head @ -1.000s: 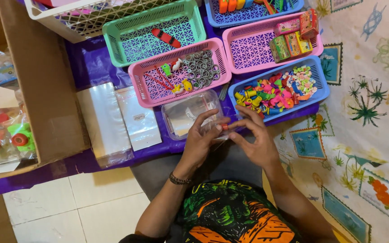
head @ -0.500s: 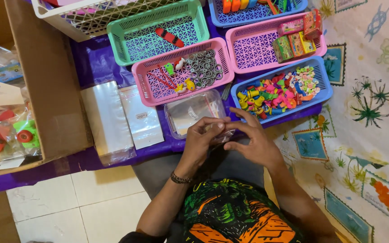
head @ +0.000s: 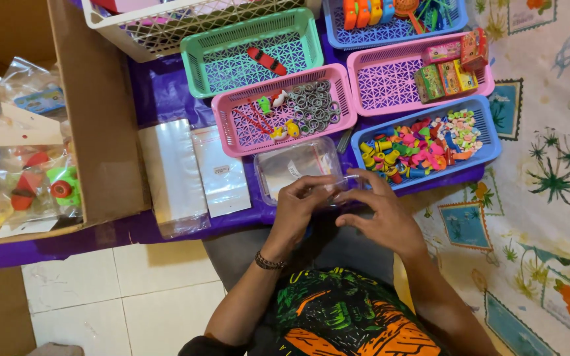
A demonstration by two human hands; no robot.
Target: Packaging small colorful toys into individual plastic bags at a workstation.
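Note:
My left hand point(head: 298, 209) and my right hand point(head: 380, 214) meet just below a clear plastic tub point(head: 296, 166). Together they pinch a small clear plastic bag point(head: 338, 189) between the fingertips. What is inside the bag is too small to tell. Right behind my right hand sits a blue basket point(head: 489, 150) holding several small colourful toys. Behind the clear tub is a pink basket point(head: 232, 142) with metal rings and little toys.
A green basket point(head: 199, 69) with one red toy, a second pink basket point(head: 371, 92) with small boxes, another blue basket point(head: 338, 36) and a white basket point(head: 126, 39) sit farther back. Stacks of clear bags point(head: 174, 175) lie left. A cardboard box point(head: 100, 118) holds packed toys.
The small red-orange item seen between the fingers a second ago no longer shows. Both hands have stayed together below the clear tub, fingers shifting on the clear bag.

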